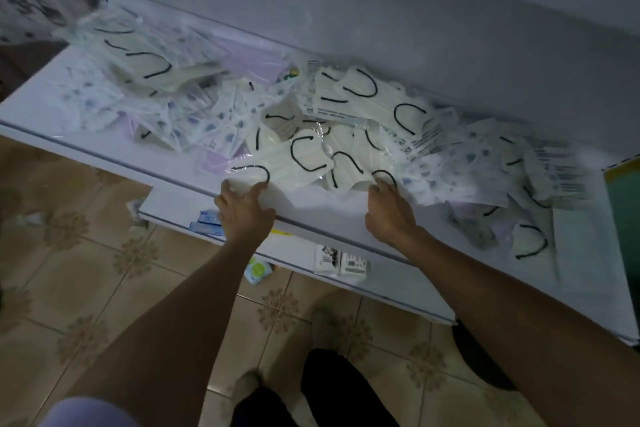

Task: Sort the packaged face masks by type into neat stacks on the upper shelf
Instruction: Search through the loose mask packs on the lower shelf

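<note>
Your left hand pinched a cream mask pack at center frame, on the upper shelf front edge. Right hand touched the jumbled mask pile; grip unclear. Small boxes sat on the lower shelf.

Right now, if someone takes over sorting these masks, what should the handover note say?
Left hand grips a white pack at the front edge of the shelf. Right hand touches another pack beside it; I cannot tell whether it grips.
The heap mixes white packs, dotted packs and lilac packs across the shelf.
Done: no neat stacks yet.
Left: separate the three types and stack each.
</note>
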The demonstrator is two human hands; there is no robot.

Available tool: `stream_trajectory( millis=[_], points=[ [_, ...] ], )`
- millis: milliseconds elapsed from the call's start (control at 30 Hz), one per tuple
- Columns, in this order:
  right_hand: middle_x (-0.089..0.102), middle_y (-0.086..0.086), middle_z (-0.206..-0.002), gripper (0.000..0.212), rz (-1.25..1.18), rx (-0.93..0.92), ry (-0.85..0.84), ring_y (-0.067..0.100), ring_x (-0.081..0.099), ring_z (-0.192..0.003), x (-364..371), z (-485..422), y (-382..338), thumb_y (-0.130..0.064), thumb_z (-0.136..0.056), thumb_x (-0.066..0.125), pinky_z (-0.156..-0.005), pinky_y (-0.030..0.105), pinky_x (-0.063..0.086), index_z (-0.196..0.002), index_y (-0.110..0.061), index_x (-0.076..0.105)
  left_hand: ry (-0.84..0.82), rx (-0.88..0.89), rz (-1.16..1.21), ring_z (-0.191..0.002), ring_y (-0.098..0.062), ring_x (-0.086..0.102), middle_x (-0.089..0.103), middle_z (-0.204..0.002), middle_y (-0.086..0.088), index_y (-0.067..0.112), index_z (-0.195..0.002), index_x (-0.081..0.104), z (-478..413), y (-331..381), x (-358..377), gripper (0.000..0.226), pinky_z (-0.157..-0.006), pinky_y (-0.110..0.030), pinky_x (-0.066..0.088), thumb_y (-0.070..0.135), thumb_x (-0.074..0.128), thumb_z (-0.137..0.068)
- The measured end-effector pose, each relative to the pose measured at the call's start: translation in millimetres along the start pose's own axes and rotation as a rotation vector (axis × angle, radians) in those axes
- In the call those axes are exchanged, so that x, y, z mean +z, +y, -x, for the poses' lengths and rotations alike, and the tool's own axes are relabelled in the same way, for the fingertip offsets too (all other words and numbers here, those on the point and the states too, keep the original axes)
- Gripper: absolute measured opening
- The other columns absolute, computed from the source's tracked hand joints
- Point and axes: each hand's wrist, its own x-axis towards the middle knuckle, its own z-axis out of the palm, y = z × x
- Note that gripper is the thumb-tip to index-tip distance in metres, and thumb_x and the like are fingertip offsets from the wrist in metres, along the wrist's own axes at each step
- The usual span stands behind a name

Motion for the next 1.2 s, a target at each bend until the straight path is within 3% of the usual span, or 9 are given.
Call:
stream_trajectory(
  millis=[133,267,333,467,600,700,800,1067,1200],
  points=[
    [0.053,0.012,-0.126,0.033,-0.125,0.023,0.191,0.03,0.048,-0.117,-13,-2,-20,-0.01,-0.086,0.048,-0.091,0.038,0.04,-0.118,-0.005,0.054,-0.016,-0.137,0.065,-0.131,-0.038,0.018,0.014,-0.147,-0.017,0.026,-0.125,0.058,-4,1,-7,0.038,-0.103,-0.045,0.031,0.022,0.059,-0.087],
    [0.047,0.013,-0.132,0.042,-0.241,0.029,0.279,0.031,0.039,-0.124,-18,-6,-75,-0.015,-0.088,0.05,-0.105,0.045,0.03,-0.13,-0.011,0.048,0.002,-0.164,0.174,-0.119,-0.035,0.04,0.054,-0.122,-0.023,0.005,-0.104,0.07,-16,-1,-16,0.028,-0.099,-0.033,0.032,0.017,0.051,-0.088],
    [0.041,0.014,-0.135,0.045,-0.303,0.022,0.202,0.031,0.038,-0.126,-14,-8,-103,-0.019,-0.09,0.05,-0.105,0.046,0.031,-0.134,-0.012,0.043,0.078,-0.243,0.357,-0.112,-0.035,0.05,0.062,-0.108,-0.025,0.0,-0.097,0.07,-19,-2,-20,0.027,-0.095,-0.031,0.038,0.014,0.05,-0.085],
    [0.035,0.012,-0.147,0.066,-0.688,-0.291,-0.169,0.026,0.036,-0.133,-15,-6,-136,-0.013,-0.091,0.052,-0.105,0.034,0.035,-0.149,-0.019,0.022,0.073,-0.47,0.822,-0.113,-0.034,0.053,0.049,-0.13,-0.02,0.008,-0.134,0.04,-19,-2,-28,0.057,-0.099,-0.042,0.045,0.03,0.061,-0.085],
    [0.042,0.012,-0.143,0.062,-0.947,-0.27,-0.171,0.021,0.04,-0.132,-16,-8,-125,0.012,-0.086,0.041,-0.096,0.015,0.033,-0.144,-0.01,0.035,-0.09,-0.436,0.754,-0.113,-0.031,0.054,0.052,-0.13,-0.019,0.006,-0.137,0.038,-22,-11,-34,0.072,-0.091,-0.036,0.047,0.026,0.074,-0.078],
    [0.045,0.017,-0.136,0.055,-0.623,-0.129,0.192,0.031,0.038,-0.128,-10,-25,-92,0.013,-0.079,0.046,-0.104,0.03,0.032,-0.133,-0.001,0.044,-0.075,-0.389,0.607,-0.109,-0.028,0.056,0.059,-0.121,-0.015,0.007,-0.124,0.058,-18,-16,-37,0.044,-0.082,-0.027,0.042,0.011,0.069,-0.081],
    [0.029,0.009,-0.147,0.061,-0.061,-0.149,0.131,0.027,0.025,-0.137,-6,-37,-47,-0.004,-0.08,0.059,-0.11,0.039,0.028,-0.136,-0.008,0.035,0.004,-0.404,0.622,-0.108,-0.031,0.056,0.063,-0.111,-0.015,0.009,-0.114,0.064,-17,-26,-39,0.031,-0.085,-0.031,0.044,0.008,0.063,-0.083],
    [0.041,0.009,-0.136,0.046,-0.212,-0.193,0.028,0.029,0.034,-0.127,-6,-41,-49,-0.008,-0.086,0.054,-0.102,0.037,0.037,-0.131,-0.008,0.047,-0.083,-0.484,0.733,-0.08,-0.025,0.053,0.057,-0.098,-0.016,0.006,-0.113,0.063,-21,-32,-45,0.028,-0.057,-0.029,0.045,0.017,0.058,-0.088],
    [0.051,0.006,-0.132,0.046,-0.247,-0.328,0.018,0.027,0.043,-0.124,-2,-27,-60,-0.009,-0.081,0.059,-0.099,0.032,0.036,-0.127,-0.012,0.056,-0.165,-0.501,0.806,-0.096,-0.033,0.057,0.056,-0.11,-0.016,0.003,-0.118,0.057,-18,-13,-35,0.044,-0.073,-0.043,0.054,0.034,0.062,-0.087]
  ],
)
